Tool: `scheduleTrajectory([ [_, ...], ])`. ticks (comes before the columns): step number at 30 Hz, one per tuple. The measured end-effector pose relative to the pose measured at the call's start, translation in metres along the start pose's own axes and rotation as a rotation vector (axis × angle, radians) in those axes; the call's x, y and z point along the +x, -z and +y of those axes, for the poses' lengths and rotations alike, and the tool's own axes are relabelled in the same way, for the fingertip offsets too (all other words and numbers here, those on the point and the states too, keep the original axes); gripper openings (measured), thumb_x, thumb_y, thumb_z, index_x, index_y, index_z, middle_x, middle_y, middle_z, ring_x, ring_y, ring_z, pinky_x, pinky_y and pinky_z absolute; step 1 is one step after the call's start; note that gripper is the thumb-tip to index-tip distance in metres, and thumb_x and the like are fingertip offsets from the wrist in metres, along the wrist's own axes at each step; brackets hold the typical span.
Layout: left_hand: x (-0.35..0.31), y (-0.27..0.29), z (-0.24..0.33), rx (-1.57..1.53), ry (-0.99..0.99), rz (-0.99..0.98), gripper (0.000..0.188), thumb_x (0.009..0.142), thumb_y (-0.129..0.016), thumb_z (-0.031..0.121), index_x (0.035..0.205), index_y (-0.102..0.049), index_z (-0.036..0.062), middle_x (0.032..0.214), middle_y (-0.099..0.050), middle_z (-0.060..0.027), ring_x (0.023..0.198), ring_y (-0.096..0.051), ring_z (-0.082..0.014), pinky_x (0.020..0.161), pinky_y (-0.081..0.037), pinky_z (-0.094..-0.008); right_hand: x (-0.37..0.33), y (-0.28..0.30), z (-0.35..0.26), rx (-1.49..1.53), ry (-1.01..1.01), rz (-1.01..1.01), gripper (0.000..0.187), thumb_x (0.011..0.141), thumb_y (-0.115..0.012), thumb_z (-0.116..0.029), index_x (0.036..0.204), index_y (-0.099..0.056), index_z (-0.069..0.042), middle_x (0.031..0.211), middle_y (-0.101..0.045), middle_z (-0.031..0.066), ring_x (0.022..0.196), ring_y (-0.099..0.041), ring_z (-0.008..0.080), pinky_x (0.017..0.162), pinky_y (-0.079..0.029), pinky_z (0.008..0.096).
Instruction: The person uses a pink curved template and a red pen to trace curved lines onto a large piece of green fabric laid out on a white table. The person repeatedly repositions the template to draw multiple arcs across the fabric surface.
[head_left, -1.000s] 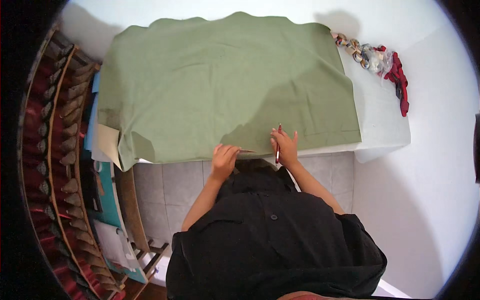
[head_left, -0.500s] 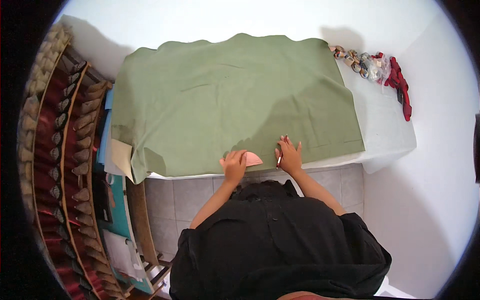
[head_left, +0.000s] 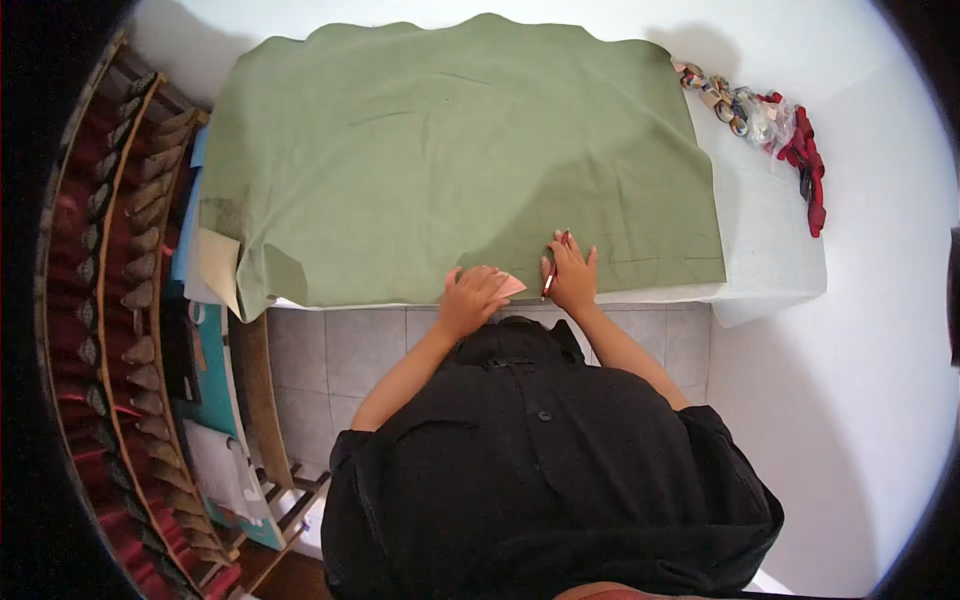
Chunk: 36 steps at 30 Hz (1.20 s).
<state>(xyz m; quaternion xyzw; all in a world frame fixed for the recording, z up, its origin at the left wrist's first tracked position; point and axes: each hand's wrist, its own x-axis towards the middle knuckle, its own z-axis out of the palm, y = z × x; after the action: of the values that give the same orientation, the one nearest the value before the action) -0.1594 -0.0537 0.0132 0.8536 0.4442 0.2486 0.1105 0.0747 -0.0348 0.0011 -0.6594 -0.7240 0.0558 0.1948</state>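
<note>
A large green sheet (head_left: 430, 170), leather or cloth by its look, is spread over the table and has a wavy far edge. Near its front edge my left hand (head_left: 472, 299) lies over a small pink piece (head_left: 513, 286), fingers flat and pointing right. Only the right tip of the pink piece shows; the hand covers the remainder. A little to the right, my right hand (head_left: 573, 276) rests on the sheet with a red pen (head_left: 549, 281) held between thumb and fingers. The pen stands slantwise, and the other fingers are spread.
White cloth (head_left: 765, 250) covers the table's right end, where patterned loops (head_left: 722, 105), a clear plastic bag (head_left: 770, 125) and red strips (head_left: 815, 190) lie. At the left are racks of shoe-shaped pieces (head_left: 143, 265) and a cream sheet (head_left: 217, 265).
My left hand has slid over the pink piece, hiding more of it. The right hand keeps the pen. The whole view has shifted, so the table sits higher.
</note>
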Motion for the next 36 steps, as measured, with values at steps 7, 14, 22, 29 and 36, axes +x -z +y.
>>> scheduleTrajectory([
  [7,0.002,0.015,-0.019,0.127,-0.143,-0.229,0.037,0.089,-0.057,0.03,0.125,-0.058,0.0201,0.13,-0.056,0.0044,0.126,-0.049,-0.0148,0.106,-0.028,-0.0563,0.0,-0.002,0.003,-0.017,0.009,-0.003,0.036,0.09,-0.056,-0.03,0.12,-0.052,-0.011,0.14,-0.049,0.0082,0.132,-0.043,0.0282,0.106,-0.024,0.0628],
  [14,0.0,0.004,-0.009,0.065,-0.057,-0.173,0.036,0.091,-0.054,0.027,0.126,-0.057,0.018,0.134,-0.054,0.0016,0.127,-0.048,-0.0189,0.105,-0.032,-0.0526,0.001,-0.003,0.002,-0.01,-0.012,-0.024,0.037,0.09,-0.056,-0.03,0.121,-0.051,-0.011,0.141,-0.048,0.008,0.132,-0.043,0.0281,0.106,-0.025,0.0613],
  [22,0.004,0.001,-0.003,-0.062,-0.046,-0.093,0.032,0.089,-0.055,0.019,0.12,-0.062,0.0144,0.129,-0.058,-0.0026,0.122,-0.053,-0.0237,0.1,-0.04,-0.0446,0.001,0.0,0.001,-0.003,-0.016,-0.034,0.037,0.09,-0.056,-0.03,0.122,-0.051,-0.011,0.142,-0.047,0.0081,0.132,-0.043,0.0284,0.106,-0.025,0.0611],
  [29,0.004,0.001,-0.006,-0.048,-0.148,-0.097,0.035,0.085,-0.057,0.018,0.119,-0.062,0.0127,0.127,-0.059,-0.0037,0.12,-0.054,-0.0243,0.096,-0.044,-0.0415,0.002,0.0,0.001,0.001,-0.017,-0.038,0.035,0.091,-0.055,-0.029,0.121,-0.051,-0.011,0.142,-0.047,0.0081,0.132,-0.043,0.0281,0.106,-0.025,0.0604],
  [36,0.005,-0.005,-0.002,-0.057,-0.118,-0.063,0.033,0.085,-0.057,0.017,0.118,-0.063,0.0123,0.125,-0.061,-0.0044,0.12,-0.054,-0.0251,0.097,-0.043,-0.0422,0.002,-0.001,0.003,-0.006,-0.017,-0.036,0.034,0.091,-0.055,-0.029,0.12,-0.052,-0.011,0.142,-0.048,0.0075,0.133,-0.041,0.0272,0.107,-0.024,0.0602],
])
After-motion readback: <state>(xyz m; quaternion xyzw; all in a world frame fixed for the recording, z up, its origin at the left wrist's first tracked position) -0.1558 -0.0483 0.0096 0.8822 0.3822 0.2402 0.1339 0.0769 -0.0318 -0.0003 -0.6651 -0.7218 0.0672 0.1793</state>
